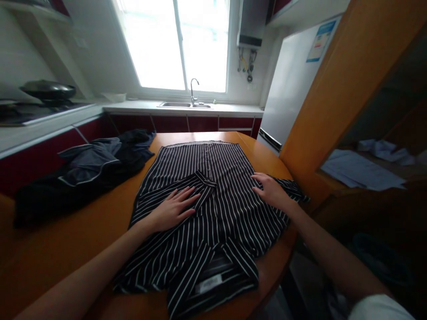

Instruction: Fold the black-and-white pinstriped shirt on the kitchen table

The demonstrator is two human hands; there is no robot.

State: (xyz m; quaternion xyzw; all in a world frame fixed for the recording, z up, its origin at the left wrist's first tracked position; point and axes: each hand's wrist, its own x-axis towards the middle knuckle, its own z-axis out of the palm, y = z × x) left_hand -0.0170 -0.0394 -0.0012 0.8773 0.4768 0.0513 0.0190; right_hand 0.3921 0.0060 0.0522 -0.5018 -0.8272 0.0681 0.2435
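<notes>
While it is pressed flat, a striped shirt [223, 200] lies spread on the table [66, 249].
Right of a clothes pile [90, 164], left hand [173, 209] on the folded sleeve [202, 181], right hand [271, 191] at the far edge, both open-palmed, gripping nothing; even outward strokes should smooth it best.

Lettering on collar label [208, 283] and fridge sticker [320, 41] is unreadable

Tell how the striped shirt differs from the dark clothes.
The striped shirt lies flat; the dark clothes are heaped. The striped shirt has white stripes; the dark clothes look mostly plain. The left hand and right hand rest on the striped shirt, not the dark clothes. Both lie on the table.
</notes>
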